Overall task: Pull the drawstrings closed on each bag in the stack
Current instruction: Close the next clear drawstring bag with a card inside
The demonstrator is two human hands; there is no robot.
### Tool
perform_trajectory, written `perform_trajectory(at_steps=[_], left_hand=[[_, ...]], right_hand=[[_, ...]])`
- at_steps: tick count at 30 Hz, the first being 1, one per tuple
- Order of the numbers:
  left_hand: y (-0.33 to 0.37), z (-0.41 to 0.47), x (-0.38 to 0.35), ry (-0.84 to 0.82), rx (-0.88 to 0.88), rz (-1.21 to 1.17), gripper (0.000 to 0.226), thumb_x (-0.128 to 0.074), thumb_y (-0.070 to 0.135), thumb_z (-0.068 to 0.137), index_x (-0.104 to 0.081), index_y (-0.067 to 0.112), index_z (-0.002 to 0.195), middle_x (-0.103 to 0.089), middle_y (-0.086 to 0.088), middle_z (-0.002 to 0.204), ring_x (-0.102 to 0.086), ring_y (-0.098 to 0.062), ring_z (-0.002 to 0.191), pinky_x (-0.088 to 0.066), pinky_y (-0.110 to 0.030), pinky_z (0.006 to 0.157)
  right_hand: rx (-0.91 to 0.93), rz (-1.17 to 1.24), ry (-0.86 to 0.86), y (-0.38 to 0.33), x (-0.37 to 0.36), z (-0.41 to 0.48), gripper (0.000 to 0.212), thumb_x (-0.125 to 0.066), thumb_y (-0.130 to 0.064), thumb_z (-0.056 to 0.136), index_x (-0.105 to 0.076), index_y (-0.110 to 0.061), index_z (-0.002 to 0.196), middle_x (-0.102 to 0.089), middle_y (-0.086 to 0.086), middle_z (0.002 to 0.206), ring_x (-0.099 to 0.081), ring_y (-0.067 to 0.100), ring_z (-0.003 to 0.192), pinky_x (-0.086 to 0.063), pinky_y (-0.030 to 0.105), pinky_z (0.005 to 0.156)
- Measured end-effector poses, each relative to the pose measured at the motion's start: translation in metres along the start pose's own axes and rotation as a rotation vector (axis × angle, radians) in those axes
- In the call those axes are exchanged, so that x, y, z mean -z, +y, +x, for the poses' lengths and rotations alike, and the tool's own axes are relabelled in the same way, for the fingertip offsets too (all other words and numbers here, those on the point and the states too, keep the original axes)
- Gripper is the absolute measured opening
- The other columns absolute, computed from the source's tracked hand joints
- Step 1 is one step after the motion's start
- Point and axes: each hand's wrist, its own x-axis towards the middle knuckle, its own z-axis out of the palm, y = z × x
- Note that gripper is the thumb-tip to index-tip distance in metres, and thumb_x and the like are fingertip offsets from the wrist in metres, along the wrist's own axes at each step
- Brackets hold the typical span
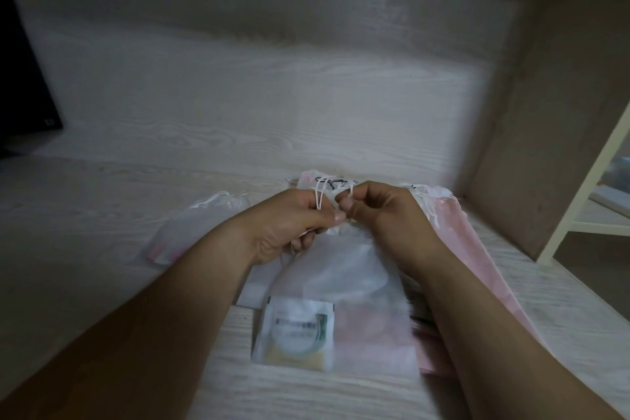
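Both hands meet at the gathered mouth of a sheer white bag (344, 269) that lies on top of the stack in the middle of the pale wood-grain bench (170, 133). The left hand (296, 225) has its fingers curled round the white strings (319, 199), and the right hand (381, 211) pinches at the bag's mouth with thumb and forefinger. A printed packet (296, 331) shows through the bag. A pink bag (453, 228) lies beneath on the right, and a second sheer bag (194, 225) lies to the left.

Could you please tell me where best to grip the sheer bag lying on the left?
Probably pinch the sheer bag at its gathered neck, from above at the far end: the fabric bunches there, the body lies flat.
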Motion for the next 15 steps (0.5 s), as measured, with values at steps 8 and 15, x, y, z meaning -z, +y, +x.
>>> perform_trajectory(at_steps=[8,15], left_hand=[[0.002,0.002,-0.008,0.133,-0.105,0.135,0.025,-0.062,0.012,0.09,-0.056,0.023,0.069,-0.045,0.005,0.055,-0.037,-0.01,0.044,-0.03,-0.022,0.045],[-0.005,0.004,-0.013,0.152,-0.218,0.343,0.021,-0.059,0.011,0.093,-0.06,0.013,0.072,-0.052,-0.006,0.062,-0.046,-0.017,0.058,-0.034,-0.032,0.057]], right_hand=[[0.1,-0.105,-0.026,0.003,-0.001,0.001,0.025,-0.075,-0.004,0.092,-0.077,-0.022,0.076,-0.08,0.008,0.089,-0.07,0.013,0.08,-0.055,0.032,0.08],[0.145,-0.273,0.002,0.015,0.0,0.008,0.004,-0.077,-0.018,0.088,-0.077,-0.018,0.084,-0.079,0.005,0.084,-0.073,0.027,0.082,-0.056,0.049,0.085]])
